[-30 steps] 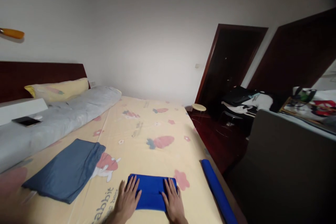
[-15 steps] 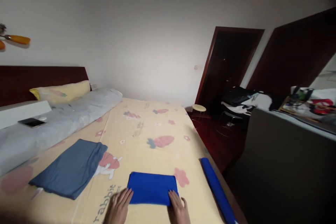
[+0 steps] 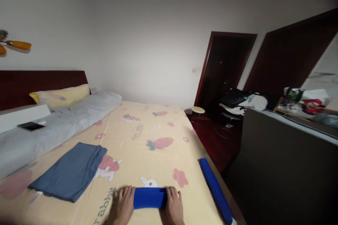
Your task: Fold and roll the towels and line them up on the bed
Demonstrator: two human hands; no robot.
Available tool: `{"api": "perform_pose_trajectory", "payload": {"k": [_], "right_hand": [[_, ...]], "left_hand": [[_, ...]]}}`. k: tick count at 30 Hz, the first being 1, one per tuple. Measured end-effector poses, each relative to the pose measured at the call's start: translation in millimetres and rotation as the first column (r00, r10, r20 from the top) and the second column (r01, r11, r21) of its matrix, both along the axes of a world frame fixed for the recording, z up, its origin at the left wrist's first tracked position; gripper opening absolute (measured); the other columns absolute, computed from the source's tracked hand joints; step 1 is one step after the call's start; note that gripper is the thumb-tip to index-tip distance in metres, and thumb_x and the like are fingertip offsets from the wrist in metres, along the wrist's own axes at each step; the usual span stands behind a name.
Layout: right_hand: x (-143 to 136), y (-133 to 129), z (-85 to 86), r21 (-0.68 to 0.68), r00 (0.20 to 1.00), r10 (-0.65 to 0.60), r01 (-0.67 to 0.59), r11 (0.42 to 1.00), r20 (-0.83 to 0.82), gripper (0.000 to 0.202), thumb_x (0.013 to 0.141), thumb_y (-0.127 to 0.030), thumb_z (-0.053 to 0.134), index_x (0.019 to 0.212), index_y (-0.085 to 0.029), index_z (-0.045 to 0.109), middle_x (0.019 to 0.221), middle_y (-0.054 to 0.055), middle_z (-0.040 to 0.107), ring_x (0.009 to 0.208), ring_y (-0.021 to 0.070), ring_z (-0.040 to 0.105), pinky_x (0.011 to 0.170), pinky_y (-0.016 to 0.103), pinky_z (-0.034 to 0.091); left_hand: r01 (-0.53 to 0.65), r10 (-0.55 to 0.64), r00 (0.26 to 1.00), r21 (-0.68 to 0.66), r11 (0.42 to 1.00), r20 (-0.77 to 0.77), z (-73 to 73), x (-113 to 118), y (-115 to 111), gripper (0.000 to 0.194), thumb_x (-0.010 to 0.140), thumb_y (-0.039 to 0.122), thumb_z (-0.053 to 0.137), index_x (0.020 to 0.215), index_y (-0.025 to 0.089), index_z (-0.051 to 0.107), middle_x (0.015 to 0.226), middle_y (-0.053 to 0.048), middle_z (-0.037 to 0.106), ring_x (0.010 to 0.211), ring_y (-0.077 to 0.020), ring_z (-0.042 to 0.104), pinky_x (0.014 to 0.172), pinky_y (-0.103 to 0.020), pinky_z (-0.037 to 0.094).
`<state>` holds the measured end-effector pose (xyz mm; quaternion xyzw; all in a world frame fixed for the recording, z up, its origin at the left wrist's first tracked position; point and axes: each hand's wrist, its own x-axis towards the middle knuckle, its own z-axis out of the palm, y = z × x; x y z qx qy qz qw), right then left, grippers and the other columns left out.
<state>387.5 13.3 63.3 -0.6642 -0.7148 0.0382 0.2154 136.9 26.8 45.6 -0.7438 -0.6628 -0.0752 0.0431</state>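
Observation:
A folded blue cloth (image 3: pixel 150 198) lies on the bed near its front edge, narrower from front to back than it is wide. My left hand (image 3: pixel 126 204) grips its left end with curled fingers. At the right end, my right hand (image 3: pixel 173 204) has its fingers wrapped over the cloth. To the right rests a long blue roll (image 3: pixel 216 191), touched by neither hand. A grey-blue folded cloth (image 3: pixel 70 172) lies flat on the left side of the bed.
The bed (image 3: pixel 137 161) has a patterned yellow sheet. Along its left side are a grey bolster (image 3: pixel 79 116), a yellow pillow (image 3: pixel 63 95) and a dark tablet (image 3: pixel 31 126). A round stool (image 3: pixel 197 110) and a dark panel (image 3: pixel 277 168) stand to the right.
The far edge of the blue cloth has come toward me, so the cloth is now narrower and a printed rabbit shows behind it. My flat hands have curled around its ends.

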Motion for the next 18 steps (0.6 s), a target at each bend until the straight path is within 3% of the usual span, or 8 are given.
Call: {"api": "perform_pose_trajectory", "payload": {"k": [3,5,7,11,14,18], "right_hand": [[-29.3,3.4,-15.3,0.047,0.962,0.274,-0.272,0.961,-0.022,0.054,0.084,-0.033,0.051,0.137,-0.026,0.048,0.142,0.005,0.052,0.132,0.0273,0.046,0.111,0.045,0.033],[-35.9,3.4,-22.5,0.063,0.928,0.372,-0.371,0.927,-0.01,0.054,0.091,-0.04,0.044,0.143,-0.03,0.038,0.147,0.003,0.045,0.135,0.0261,0.042,0.112,0.046,0.033],[-26.7,3.3,-24.5,0.063,0.932,0.362,-0.361,0.931,-0.002,0.055,0.094,-0.046,0.038,0.147,-0.033,0.028,0.15,0.002,0.039,0.138,0.0267,0.039,0.113,0.05,0.033],[17.4,6.3,-21.7,0.015,0.956,0.295,-0.295,0.955,-0.002,0.06,0.094,-0.053,0.037,0.148,-0.034,0.021,0.152,0.001,0.035,0.139,0.0283,0.036,0.113,0.054,0.033],[36.8,9.2,-22.6,-0.015,0.96,0.278,-0.278,0.96,-0.013,0.061,0.094,-0.054,0.037,0.149,-0.033,0.019,0.153,0.002,0.033,0.141,0.0277,0.033,0.113,0.054,0.033],[34.3,11.4,-20.4,-0.065,0.954,0.299,-0.301,0.952,-0.026,0.062,0.094,-0.055,0.036,0.149,-0.032,0.019,0.154,0.003,0.032,0.142,0.0272,0.029,0.115,0.055,0.029]], "left_hand": [[0.272,-0.272,0.962,0.004,0.962,0.038,-11.9,23.4,-2.3,0.062,0.083,0.013,0.039,0.143,0.029,0.042,0.147,0.001,0.049,0.133,-0.019,0.044,0.112,-0.036,0.031],[0.337,-0.339,0.94,0.064,0.939,0.026,-15.3,32.8,-4.2,0.061,0.089,0.02,0.037,0.148,0.029,0.029,0.152,0.001,0.041,0.137,-0.0187,0.04,0.112,-0.038,0.031],[0.327,-0.33,0.944,0.143,0.934,0.0,-14.5,29.3,-5.0,0.058,0.094,0.029,0.033,0.15,0.031,0.017,0.154,0.0,0.036,0.138,-0.0201,0.039,0.111,-0.041,0.032],[0.327,-0.33,0.944,0.192,0.925,-0.019,-7.9,-4.1,-1.1,0.063,0.096,0.047,0.034,0.15,0.034,0.005,0.154,0.002,0.036,0.138,-0.021,0.039,0.111,-0.041,0.03],[0.322,-0.326,0.945,0.147,0.935,0.006,-4.0,-21.4,4.2,0.066,0.094,0.053,0.036,0.15,0.036,0.004,0.155,0.002,0.035,0.139,-0.0213,0.037,0.112,-0.04,0.027],[0.33,-0.331,0.941,0.03,0.944,0.067,0.5,-20.6,9.1,0.071,0.091,0.057,0.041,0.15,0.036,0.007,0.157,0.0,0.032,0.141,-0.0229,0.033,0.114,-0.042,0.024]]}}
